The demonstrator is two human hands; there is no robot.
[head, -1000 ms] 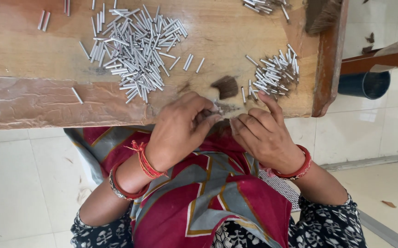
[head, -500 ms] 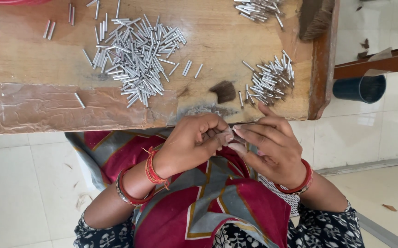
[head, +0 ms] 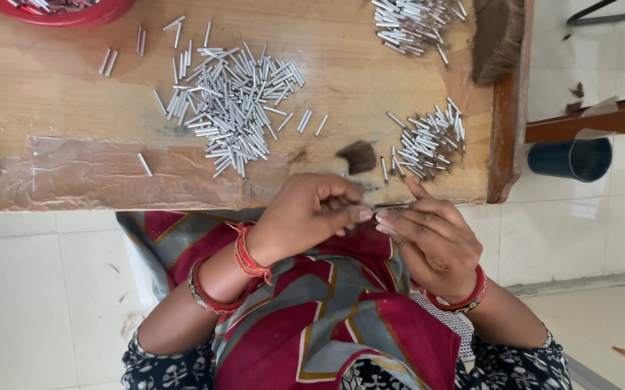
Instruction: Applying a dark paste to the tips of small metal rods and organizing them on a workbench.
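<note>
2 hands meet at the wooden table (head: 53,94) edge, left hand (head: 305,217) and right hand (head: 431,238) fingertips pinching 1 thin metal tube (head: 392,207).

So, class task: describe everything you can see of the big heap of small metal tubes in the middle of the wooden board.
The heap of metal tubes is a loose, flat scatter of short, thin, silvery cylinders that look like shiny metal. They lie on their sides, pointing every way and crossing one another, thickest at the centre, with a few strays at the edges. The heap rests on the bare wooden board, just above a crinkled clear tape strip. Neither hand touches it.
</note>
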